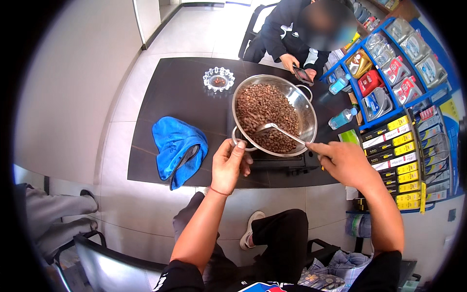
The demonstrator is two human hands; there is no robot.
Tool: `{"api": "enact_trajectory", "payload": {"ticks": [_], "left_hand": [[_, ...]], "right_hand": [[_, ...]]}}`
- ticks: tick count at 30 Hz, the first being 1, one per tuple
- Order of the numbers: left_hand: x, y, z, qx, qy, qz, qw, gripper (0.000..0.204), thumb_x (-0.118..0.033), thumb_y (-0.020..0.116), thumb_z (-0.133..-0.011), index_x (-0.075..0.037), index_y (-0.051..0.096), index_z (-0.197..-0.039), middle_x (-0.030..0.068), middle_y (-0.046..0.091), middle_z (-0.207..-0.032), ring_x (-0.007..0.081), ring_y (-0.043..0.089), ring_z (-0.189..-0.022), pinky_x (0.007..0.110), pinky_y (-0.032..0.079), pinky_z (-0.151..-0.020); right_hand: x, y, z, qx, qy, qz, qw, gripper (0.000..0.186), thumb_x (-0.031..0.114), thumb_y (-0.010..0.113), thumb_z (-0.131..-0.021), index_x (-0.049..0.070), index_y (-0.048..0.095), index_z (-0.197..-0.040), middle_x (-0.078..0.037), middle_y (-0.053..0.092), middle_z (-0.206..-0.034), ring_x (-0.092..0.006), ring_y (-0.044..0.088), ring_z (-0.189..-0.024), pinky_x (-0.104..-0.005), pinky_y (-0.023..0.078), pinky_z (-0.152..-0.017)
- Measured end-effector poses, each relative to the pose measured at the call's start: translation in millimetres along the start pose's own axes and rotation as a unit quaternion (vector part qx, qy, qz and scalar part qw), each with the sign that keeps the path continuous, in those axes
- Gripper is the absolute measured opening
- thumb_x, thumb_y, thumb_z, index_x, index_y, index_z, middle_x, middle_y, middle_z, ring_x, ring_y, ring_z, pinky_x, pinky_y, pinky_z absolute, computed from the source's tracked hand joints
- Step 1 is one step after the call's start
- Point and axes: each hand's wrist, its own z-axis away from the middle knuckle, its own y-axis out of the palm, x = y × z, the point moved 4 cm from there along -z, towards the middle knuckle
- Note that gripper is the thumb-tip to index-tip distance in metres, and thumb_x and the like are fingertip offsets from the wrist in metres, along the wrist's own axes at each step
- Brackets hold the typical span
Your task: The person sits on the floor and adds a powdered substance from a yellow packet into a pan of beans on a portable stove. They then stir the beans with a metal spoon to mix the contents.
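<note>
A wide stainless steel pot (307,114) with two loop handles stands tilted on the dark table, holding a heap of small brown beans or nuts (272,104). My left hand (228,161) is closed on the near-left loop handle, thumb on top. In my right hand (343,161) is the handle of a metal ladle (288,133), with the index finger stretched along it. The ladle's head rests among the brown pieces, which look smeared by motion just beside it. Under the pot shows part of a black stove-like device (292,164).
The dark table (170,92) also carries a blue cloth (179,148), a glass ashtray (218,79) and two light-blue bottles (342,118). Across it, a person (292,39) holds a phone (302,74). A blue rack (384,73) of jugs and boxes stands right.
</note>
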Motion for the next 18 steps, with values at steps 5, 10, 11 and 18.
{"api": "enact_trajectory", "payload": {"ticks": [5,10,11,18], "left_hand": [[-2,0,1,-0.063,-0.031,0.01,0.997,0.022,-0.023,0.058,-0.104,-0.003,0.057,-0.095,0.0082,0.062,-0.069,0.014,0.056,-0.05,0.025,0.045,-0.046],[9,8,11,-0.085,-0.036,0.004,0.996,0.023,-0.025,0.063,-0.1,-0.003,0.058,-0.097,0.0103,0.062,-0.07,0.0175,0.059,-0.05,0.028,0.048,-0.044],[10,11,13,-0.099,-0.061,0.007,0.993,0.022,-0.024,0.062,-0.1,-0.003,0.058,-0.097,0.0107,0.063,-0.07,0.0178,0.059,-0.051,0.028,0.048,-0.045],[-25,23,23,-0.173,-0.22,-0.05,0.959,0.01,-0.013,0.056,-0.102,-0.003,0.057,-0.101,0.0058,0.064,-0.072,0.0087,0.057,-0.057,0.023,0.045,-0.051]], "right_hand": [[-33,5,-38,-0.043,0.017,0.014,0.999,0.038,0.014,0.062,-0.09,0.021,0.068,-0.127,-0.012,0.063,-0.077,-0.033,0.064,-0.074,-0.0458,0.05,-0.065],[-63,28,-78,-0.004,0.001,-0.096,0.995,0.041,0.014,0.064,-0.09,0.022,0.066,-0.13,-0.012,0.061,-0.078,-0.0323,0.064,-0.073,-0.0453,0.051,-0.064],[-63,33,-76,0.038,-0.01,-0.09,0.995,0.043,0.014,0.064,-0.09,0.022,0.064,-0.133,-0.012,0.061,-0.077,-0.033,0.064,-0.072,-0.0446,0.051,-0.064],[-100,-27,-49,0.129,0.087,-0.139,0.978,0.043,0.017,0.063,-0.092,0.024,0.063,-0.135,-0.012,0.059,-0.078,-0.0349,0.063,-0.07,-0.0448,0.049,-0.063]]}}
